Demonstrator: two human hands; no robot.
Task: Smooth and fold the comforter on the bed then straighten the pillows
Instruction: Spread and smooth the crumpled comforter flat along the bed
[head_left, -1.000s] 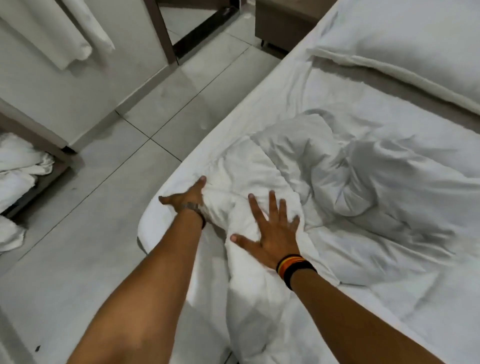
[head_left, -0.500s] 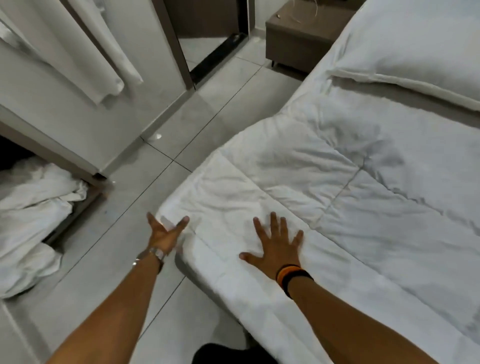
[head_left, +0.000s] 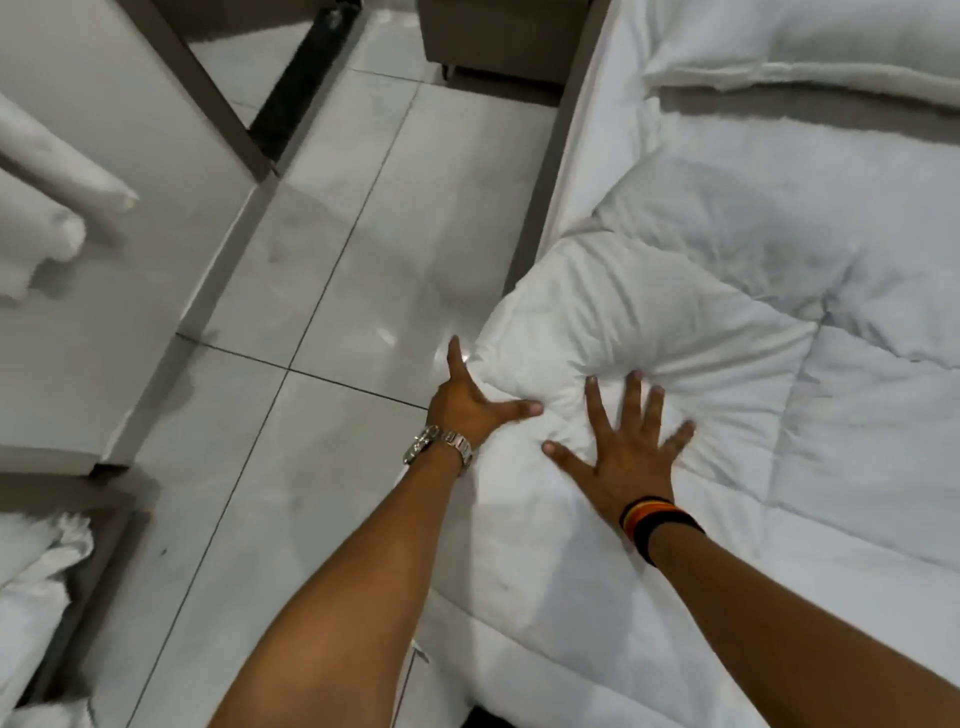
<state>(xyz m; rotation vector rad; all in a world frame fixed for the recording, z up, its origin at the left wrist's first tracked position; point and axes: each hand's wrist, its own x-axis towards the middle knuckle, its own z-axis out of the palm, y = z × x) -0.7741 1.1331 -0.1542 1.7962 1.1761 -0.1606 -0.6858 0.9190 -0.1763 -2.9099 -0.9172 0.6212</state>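
Note:
A white quilted comforter (head_left: 727, 322) covers the bed on the right, its near-left corner puffed up and creased. My right hand (head_left: 626, 447), with a black and orange wristband, lies flat on that corner with fingers spread. My left hand (head_left: 470, 402), with a metal watch, presses against the corner's outer edge, thumb on top of the fabric and fingers apart. A white pillow (head_left: 810, 47) lies across the head of the bed at the top right.
Glossy grey floor tiles (head_left: 337, 291) fill the gap left of the bed. A brown nightstand (head_left: 498, 36) stands at the top. White linens (head_left: 36, 597) are piled on a low shelf at the lower left, and white towels (head_left: 47, 208) hang at the far left.
The crumpled comforter has been spread flat over the bed. My left hand moved from beside the bed onto the corner's edge, which has bunched up. My right hand stays flat on top.

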